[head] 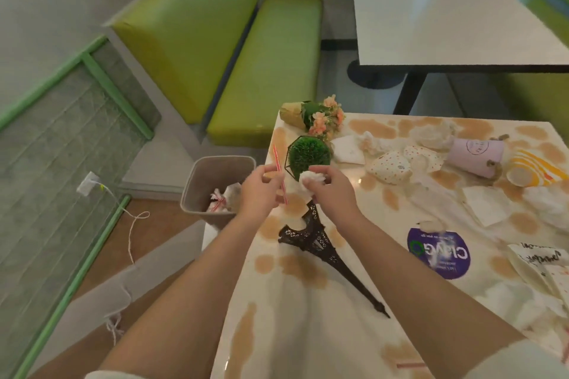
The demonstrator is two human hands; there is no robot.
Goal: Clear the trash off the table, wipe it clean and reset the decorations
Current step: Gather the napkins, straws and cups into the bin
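the tabletop is blotched with brown spills and strewn with tissues and wrappers. beside it on the floor stands a bin, green benches behind. left hand pinches a straw; right hand grips a tissue near the bin.

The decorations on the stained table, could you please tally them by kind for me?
Eiffel Tower model, lying on its side: 1
Green ball plant in a wire frame: 1
Orange flower bouquet, lying down: 1
Pink pot, tipped over: 1
Total: 4
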